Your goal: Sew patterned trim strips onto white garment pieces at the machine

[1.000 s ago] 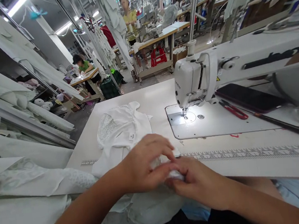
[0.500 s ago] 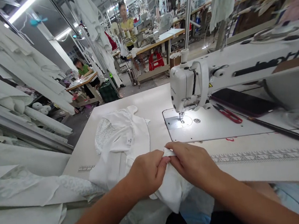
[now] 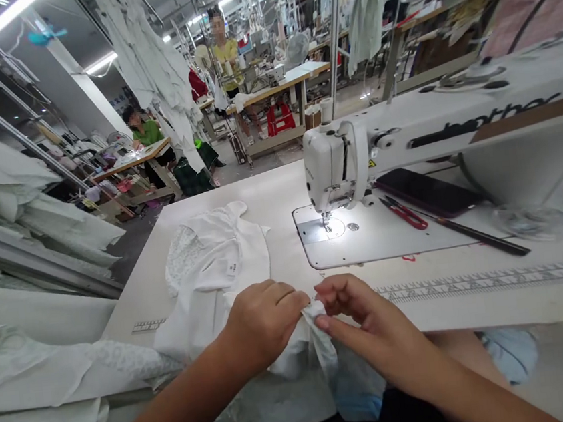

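Note:
A white garment point(image 3: 253, 254) with a pale patterned part and a small label lies on the table, left of the sewing machine point(image 3: 330, 165). Its near part hangs over the table's front edge toward my lap. My left hand point(image 3: 267, 320) is closed, pinching a folded edge of this white cloth point(image 3: 315, 311) between thumb and fingers. Close beside it, my right hand point(image 3: 368, 319) has its thumb against the fold, while its index finger and thumb are apart. The machine's needle area is lit, and no cloth lies under the presser foot point(image 3: 326, 223).
Red-handled snips point(image 3: 407, 214), a dark phone-like case point(image 3: 428, 192) and a black stick-like tool point(image 3: 485, 235) lie right of the needle. A ruler strip point(image 3: 495, 280) runs along the table. Pale cloth point(image 3: 50, 363) hangs at left. Two people sit or stand at farther tables.
The fingers of my right hand have spread from their pinch on the cloth, with the thumb now lower. My left hand keeps its grip. The whole view has shifted slightly.

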Demonstrator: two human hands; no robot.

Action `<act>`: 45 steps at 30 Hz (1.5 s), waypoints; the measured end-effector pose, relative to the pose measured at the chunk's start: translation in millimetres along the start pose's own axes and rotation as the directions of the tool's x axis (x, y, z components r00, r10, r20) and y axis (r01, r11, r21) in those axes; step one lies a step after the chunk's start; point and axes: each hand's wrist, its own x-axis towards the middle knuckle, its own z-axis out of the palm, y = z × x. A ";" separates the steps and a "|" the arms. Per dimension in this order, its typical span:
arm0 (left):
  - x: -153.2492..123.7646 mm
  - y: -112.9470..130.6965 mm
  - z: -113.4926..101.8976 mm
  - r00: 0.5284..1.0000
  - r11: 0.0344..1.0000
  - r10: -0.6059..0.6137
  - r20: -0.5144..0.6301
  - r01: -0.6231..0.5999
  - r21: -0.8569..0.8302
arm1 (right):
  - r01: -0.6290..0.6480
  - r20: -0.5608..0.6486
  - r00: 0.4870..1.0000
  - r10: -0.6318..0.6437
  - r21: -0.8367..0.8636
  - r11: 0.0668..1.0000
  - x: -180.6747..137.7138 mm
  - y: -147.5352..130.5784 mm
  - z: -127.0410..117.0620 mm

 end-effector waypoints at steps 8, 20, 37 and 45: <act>4.2 14.8 -12.4 0.955 0.838 -0.208 0.212 0.286 -0.464 | 0.074 -0.080 0.992 -0.098 -0.262 0.962 -4.3 7.8 2.7; -0.7 9.9 -0.8 0.987 0.931 -0.072 0.141 0.118 -0.346 | 0.071 0.022 0.997 -0.068 -0.207 0.976 -12.4 2.6 6.2; -58.9 32.9 -13.1 0.763 0.876 -0.480 -0.432 0.395 -0.277 | 0.449 0.607 0.762 -0.227 -0.243 0.860 82.9 -50.5 27.6; -70.9 -2.0 50.7 0.534 0.571 -0.814 -0.227 0.807 -0.148 | 0.559 0.247 0.811 -0.530 -0.593 0.580 136.3 -137.1 39.5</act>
